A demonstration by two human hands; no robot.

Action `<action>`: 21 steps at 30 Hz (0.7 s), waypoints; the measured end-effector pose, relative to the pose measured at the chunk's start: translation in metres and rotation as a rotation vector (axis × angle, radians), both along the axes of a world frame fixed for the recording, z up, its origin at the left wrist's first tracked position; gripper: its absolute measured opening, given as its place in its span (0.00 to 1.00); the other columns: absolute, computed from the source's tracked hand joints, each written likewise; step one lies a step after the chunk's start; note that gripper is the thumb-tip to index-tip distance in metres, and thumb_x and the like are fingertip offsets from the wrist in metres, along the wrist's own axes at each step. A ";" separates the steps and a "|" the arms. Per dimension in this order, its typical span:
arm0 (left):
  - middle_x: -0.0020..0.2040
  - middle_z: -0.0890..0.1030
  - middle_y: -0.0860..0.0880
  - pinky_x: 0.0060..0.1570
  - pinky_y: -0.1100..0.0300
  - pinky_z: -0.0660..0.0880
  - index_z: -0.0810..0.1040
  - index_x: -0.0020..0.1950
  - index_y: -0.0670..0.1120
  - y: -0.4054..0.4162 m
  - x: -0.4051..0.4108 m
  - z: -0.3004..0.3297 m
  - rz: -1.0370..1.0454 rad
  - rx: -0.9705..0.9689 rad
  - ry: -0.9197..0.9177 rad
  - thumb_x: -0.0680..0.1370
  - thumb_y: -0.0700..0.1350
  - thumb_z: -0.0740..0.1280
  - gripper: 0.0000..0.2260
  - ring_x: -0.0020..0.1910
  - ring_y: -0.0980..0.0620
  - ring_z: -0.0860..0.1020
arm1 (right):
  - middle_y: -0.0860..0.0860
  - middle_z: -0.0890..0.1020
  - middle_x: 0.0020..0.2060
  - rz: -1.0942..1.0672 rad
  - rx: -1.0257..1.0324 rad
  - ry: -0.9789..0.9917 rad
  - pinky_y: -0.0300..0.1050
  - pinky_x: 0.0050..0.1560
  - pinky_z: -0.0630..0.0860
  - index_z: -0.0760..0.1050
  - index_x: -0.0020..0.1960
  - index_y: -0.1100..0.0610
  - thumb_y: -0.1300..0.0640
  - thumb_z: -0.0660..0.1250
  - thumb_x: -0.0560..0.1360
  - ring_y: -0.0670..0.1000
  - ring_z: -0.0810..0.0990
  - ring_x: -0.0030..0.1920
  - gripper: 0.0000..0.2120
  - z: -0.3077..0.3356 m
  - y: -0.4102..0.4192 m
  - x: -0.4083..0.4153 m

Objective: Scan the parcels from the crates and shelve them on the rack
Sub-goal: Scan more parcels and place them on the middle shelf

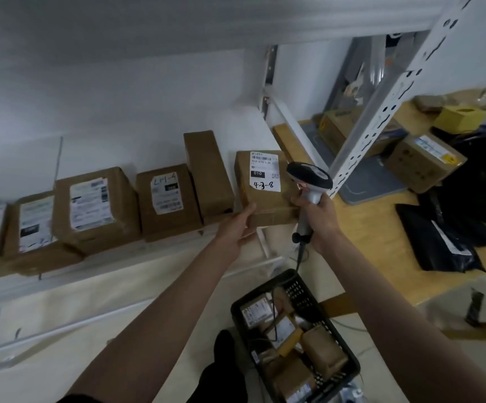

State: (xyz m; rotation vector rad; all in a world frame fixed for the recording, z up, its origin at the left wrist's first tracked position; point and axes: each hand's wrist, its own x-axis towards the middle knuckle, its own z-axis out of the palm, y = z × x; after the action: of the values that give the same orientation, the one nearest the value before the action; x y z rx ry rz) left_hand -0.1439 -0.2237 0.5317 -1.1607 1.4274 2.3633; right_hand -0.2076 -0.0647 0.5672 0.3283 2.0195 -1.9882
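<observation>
A brown cardboard parcel [268, 196] with a white label marked "4-3-8" sits at the right end of the white rack shelf [114, 257]. My left hand [237, 228] touches its lower left corner with straight fingers. My right hand [318, 219] grips the handle of a white and black barcode scanner [308, 181], whose head is beside the parcel's right edge; a fingertip touches the parcel. A black crate [297, 289] with several brown parcels stands on the floor below.
Several labelled brown boxes [96, 207] line the shelf to the left. The rack's white perforated post [381, 106] rises at right. Behind it, boxes [425, 164] and black mailer bags [439, 242] lie on the wooden floor. The scanner cable hangs into the crate.
</observation>
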 end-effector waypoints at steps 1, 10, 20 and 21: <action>0.52 0.82 0.48 0.56 0.53 0.80 0.80 0.56 0.46 -0.002 -0.004 -0.004 0.011 0.019 -0.031 0.76 0.53 0.75 0.15 0.50 0.50 0.80 | 0.54 0.84 0.50 0.000 -0.001 -0.014 0.55 0.51 0.82 0.76 0.64 0.57 0.63 0.71 0.76 0.57 0.83 0.51 0.17 -0.003 -0.004 -0.006; 0.50 0.82 0.48 0.54 0.59 0.79 0.80 0.50 0.46 -0.013 -0.018 -0.026 0.165 0.250 -0.095 0.76 0.48 0.76 0.09 0.52 0.50 0.81 | 0.53 0.81 0.49 -0.003 -0.020 -0.142 0.49 0.45 0.79 0.74 0.56 0.51 0.64 0.71 0.77 0.55 0.82 0.49 0.13 -0.027 -0.041 -0.035; 0.57 0.76 0.46 0.63 0.58 0.75 0.78 0.59 0.41 -0.025 -0.002 -0.033 0.141 0.239 -0.066 0.78 0.47 0.73 0.14 0.63 0.48 0.79 | 0.56 0.83 0.53 0.081 -0.002 -0.122 0.55 0.58 0.80 0.76 0.60 0.57 0.63 0.71 0.76 0.58 0.81 0.56 0.14 -0.026 -0.061 -0.035; 0.57 0.77 0.46 0.63 0.57 0.75 0.78 0.60 0.42 -0.026 0.004 -0.034 0.131 0.220 -0.060 0.78 0.48 0.72 0.14 0.62 0.48 0.80 | 0.58 0.82 0.56 0.085 0.016 -0.107 0.57 0.61 0.79 0.76 0.62 0.58 0.63 0.71 0.76 0.59 0.81 0.58 0.14 -0.024 -0.060 -0.031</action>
State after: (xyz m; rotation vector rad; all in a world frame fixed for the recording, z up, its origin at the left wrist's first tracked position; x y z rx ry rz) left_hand -0.1403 -0.2501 0.4982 -1.2877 1.0707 2.4723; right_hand -0.2385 -0.1245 0.5431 0.3392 1.9519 -1.8639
